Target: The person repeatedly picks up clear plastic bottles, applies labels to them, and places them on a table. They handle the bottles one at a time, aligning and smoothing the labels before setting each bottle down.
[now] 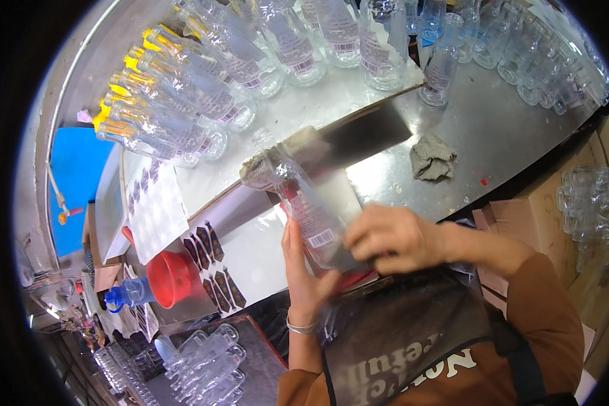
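A clear glass bottle (308, 215) with a printed label lies slanted in front of me, its neck over a cloth-wrapped rest (269, 166). My left hand (303, 267) holds the bottle from its left side near the base, fingers stretched along the glass and thumb by the bottom. At the right of the base is my right hand (394, 237), fingers curled in and slightly blurred. Whether anything is between those fingers is hidden. Dark tie-shaped labels (213, 260) lie on the white surface to the left.
Labelled bottles (233, 64) stand on a raised board at the back. A crumpled cloth (433, 157) lies on the metal table (501, 135). At left are a red container (170, 279) and a label sheet (152, 210). More bottles fill a box (534, 223) at right and a crate (254, 338) below left.
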Tool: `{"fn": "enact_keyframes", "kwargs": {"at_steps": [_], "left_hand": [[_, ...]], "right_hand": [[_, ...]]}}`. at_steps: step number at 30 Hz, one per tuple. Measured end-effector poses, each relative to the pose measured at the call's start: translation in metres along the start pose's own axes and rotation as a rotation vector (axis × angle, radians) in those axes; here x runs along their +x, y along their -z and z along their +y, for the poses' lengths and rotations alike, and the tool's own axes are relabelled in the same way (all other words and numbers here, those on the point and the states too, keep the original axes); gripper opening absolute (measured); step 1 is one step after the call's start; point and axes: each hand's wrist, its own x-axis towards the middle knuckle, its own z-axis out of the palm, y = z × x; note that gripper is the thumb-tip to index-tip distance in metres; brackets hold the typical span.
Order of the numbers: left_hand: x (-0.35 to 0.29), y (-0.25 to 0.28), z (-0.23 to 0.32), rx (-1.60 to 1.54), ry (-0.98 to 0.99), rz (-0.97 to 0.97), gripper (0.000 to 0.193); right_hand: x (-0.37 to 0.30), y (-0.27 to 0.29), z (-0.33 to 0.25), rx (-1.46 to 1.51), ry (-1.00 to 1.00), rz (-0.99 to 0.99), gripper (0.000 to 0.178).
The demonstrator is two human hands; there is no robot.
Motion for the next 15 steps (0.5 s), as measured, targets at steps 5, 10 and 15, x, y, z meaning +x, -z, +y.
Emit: {"fn": "enact_keyframes", "kwargs": {"at_steps": [5, 10, 15], "left_hand": [[0.003, -0.006, 0.013, 0.082, -0.003, 0.032, 0.108], [0.003, -0.014, 0.021, -0.054, 0.059, 0.103, 0.118], [0.001, -0.018, 0.024, 0.062, -0.024, 0.18, 0.12]], "right_hand": [[0.056, 0.017, 0.013, -0.352, -0.025, 0.141, 0.023], [0.115, 0.017, -0.02, -0.477, -0.016, -0.293, 0.011], [0.119, 0.01, -0.011, -0.791, 0.181, -0.008, 0.011]]}}
